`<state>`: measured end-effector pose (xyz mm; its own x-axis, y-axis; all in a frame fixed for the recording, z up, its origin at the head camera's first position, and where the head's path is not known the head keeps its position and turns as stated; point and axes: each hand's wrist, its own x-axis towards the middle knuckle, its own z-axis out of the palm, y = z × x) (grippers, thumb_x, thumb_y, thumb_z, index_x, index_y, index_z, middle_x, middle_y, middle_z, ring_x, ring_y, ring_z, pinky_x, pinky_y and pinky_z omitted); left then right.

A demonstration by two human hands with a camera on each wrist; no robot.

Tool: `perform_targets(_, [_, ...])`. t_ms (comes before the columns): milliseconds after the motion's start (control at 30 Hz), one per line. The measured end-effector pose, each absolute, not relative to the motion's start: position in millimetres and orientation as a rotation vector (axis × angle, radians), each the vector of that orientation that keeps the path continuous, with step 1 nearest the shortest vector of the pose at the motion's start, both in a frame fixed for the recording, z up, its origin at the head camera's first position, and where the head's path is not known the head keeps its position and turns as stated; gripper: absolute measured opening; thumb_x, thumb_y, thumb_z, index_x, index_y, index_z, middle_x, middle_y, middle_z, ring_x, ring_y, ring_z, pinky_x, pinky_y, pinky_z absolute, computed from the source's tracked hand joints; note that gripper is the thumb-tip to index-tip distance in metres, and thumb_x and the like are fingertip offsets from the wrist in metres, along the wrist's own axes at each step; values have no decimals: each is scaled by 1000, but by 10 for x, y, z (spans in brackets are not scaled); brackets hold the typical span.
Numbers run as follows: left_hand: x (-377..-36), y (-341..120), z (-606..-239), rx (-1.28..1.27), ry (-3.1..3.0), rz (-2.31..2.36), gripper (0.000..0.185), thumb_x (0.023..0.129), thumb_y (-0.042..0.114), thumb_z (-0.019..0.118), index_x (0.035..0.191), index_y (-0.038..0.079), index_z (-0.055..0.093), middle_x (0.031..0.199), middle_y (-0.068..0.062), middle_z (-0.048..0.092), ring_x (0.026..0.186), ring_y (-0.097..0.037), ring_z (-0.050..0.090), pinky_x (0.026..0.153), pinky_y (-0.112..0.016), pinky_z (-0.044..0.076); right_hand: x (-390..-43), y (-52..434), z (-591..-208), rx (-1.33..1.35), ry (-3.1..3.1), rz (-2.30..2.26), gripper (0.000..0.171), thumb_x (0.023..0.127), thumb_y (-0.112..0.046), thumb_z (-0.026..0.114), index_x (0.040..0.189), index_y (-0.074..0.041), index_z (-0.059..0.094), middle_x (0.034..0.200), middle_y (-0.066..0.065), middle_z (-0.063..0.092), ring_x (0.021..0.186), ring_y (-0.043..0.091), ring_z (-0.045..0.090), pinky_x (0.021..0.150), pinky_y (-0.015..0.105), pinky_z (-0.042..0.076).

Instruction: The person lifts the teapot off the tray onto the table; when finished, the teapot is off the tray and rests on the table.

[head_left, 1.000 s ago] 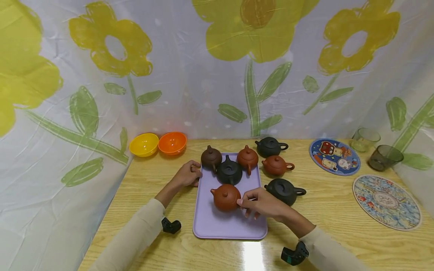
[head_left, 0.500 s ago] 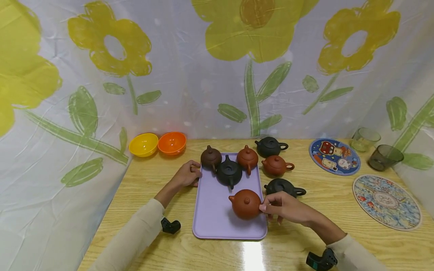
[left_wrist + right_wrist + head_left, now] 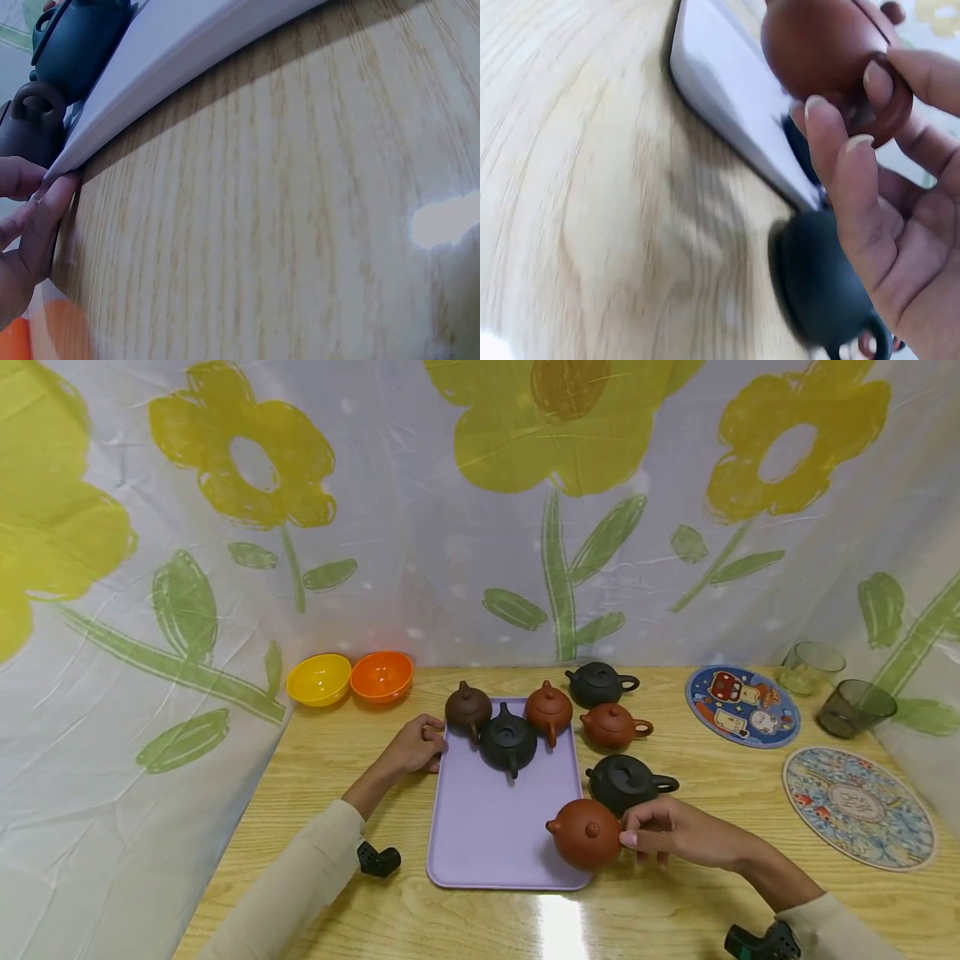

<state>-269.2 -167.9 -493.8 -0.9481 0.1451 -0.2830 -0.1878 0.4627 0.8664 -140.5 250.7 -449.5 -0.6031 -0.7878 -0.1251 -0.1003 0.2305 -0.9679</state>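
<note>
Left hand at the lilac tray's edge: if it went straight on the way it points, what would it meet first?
Past the edge of the lilac tray, which the left hand pinches, most likely the dark brown teapot, though the head view leaves the exact depth unclear.

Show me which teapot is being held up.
The red teapot over the right edge of the tray, nearest the person: it alone is pinched, in the right grip; the left grip holds the tray.
</note>
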Motion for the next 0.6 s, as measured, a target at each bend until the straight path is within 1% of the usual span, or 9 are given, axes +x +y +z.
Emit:
perform_targets(133, [-2690, -1674, -4943, -42, 2399, 1478, 38, 94, 6, 63, 130, 1, 51, 105, -15, 61, 67, -15, 59, 60, -28, 61, -1377, 2640, -4523, -825, 1799, -1442, 22, 105, -5, 46, 95, 10, 58, 84, 30, 55, 69, 31, 58, 56, 31, 55])
perform_targets(233, [-2691, -1668, -4945, -47, 2404, 1476, 38, 94, 5, 63, 130, 1, 51, 105, -16, 61, 66, -15, 59, 60, -28, 61, -1358, 2746, -4541, -804, 1771, -1442, 22, 105, -4, 45, 97, 11, 59, 86, 31, 55, 71, 33, 57, 57, 30, 55])
perform_targets(400, [-2686, -1660, -4933, -45, 2413, 1476, 37, 94, 4, 62, 130, 1, 51, 106, -16, 61, 66, -15, 59, 60, -29, 61, -1351, 2940, -4622, -782, 1757, -1427, 21, 105, -3, 45, 98, 10, 60, 86, 28, 57, 73, 19, 63, 60, 28, 56])
perform_targets(467, [-2682, -1660, -4931, -44, 2417, 1475, 37, 94, 4, 61, 130, 0, 51, 106, -17, 61, 68, -16, 60, 60, -29, 61, -1349, 3003, -4658, -782, 1738, -1432, 21, 105, -2, 45, 97, 10, 60, 86, 28, 57, 73, 15, 63, 58, 27, 55])
perform_targets(500, [-2682, -1660, -4932, -45, 2418, 1474, 37, 94, 4, 61, 130, 0, 51, 107, -17, 61, 69, -16, 60, 60, -29, 61, -1346, 3031, -4676, -780, 1728, -1435, 21, 105, -2, 44, 97, 10, 60, 86, 28, 57, 72, 16, 62, 57, 27, 54])
perform_targets(600, [-2679, -1655, -4927, -49, 2417, 1472, 37, 95, 4, 61, 130, 0, 51, 108, -17, 62, 73, -17, 61, 60, -29, 61, -1342, 3090, -4718, -787, 1689, -1447, 21, 105, 0, 43, 97, 10, 59, 84, 29, 57, 66, 25, 56, 53, 29, 51])
